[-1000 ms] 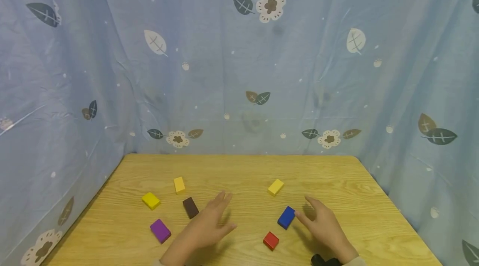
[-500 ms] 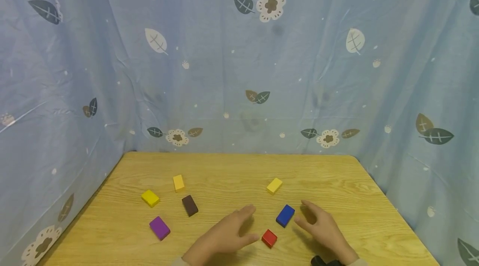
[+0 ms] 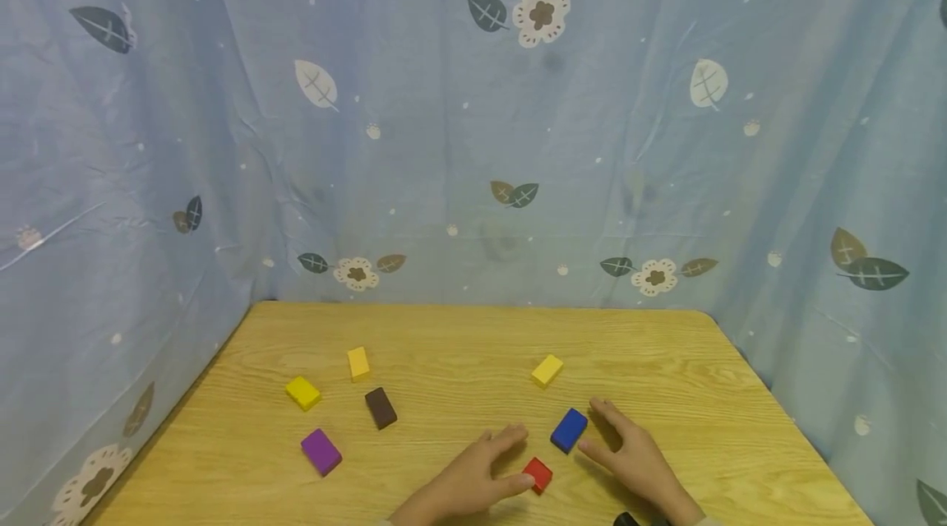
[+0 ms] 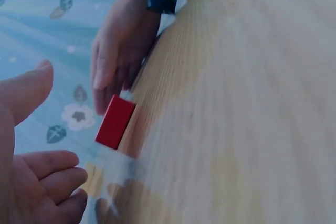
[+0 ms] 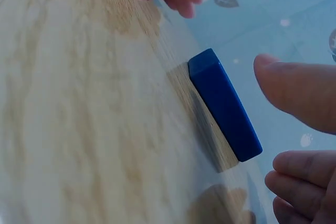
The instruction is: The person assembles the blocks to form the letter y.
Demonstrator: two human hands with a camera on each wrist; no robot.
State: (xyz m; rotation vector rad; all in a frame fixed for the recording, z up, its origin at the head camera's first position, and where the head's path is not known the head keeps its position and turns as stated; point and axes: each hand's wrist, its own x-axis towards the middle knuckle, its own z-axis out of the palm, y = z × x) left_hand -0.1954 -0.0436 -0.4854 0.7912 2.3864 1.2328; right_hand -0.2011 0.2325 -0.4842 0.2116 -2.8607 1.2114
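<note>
My left hand (image 3: 473, 477) hovers just left of a small red block (image 3: 540, 474), its thumb overlapping the block's edge in the head view. The left wrist view shows a gap between those fingers and the red block (image 4: 116, 123). On the other side, my right hand (image 3: 639, 460) is spread beside a blue block (image 3: 569, 431), thumb and fingers apart. From the right wrist, the blue block (image 5: 224, 106) stands clear of the thumb and the loosely bent fingers. Neither hand holds anything.
A wooden table (image 3: 459, 353) bears the blocks. To the left lie a purple block (image 3: 321, 452), a dark brown one (image 3: 381, 408), a bright yellow one (image 3: 303, 393) and an orange-yellow one (image 3: 358, 364). Another yellow block (image 3: 547, 371) lies behind the blue. A patterned curtain (image 3: 414, 140) surrounds the table.
My left hand has travelled right, from beside the dark brown block to beside the red one. My right hand has shifted slightly left around the blue block. The blocks stay put.
</note>
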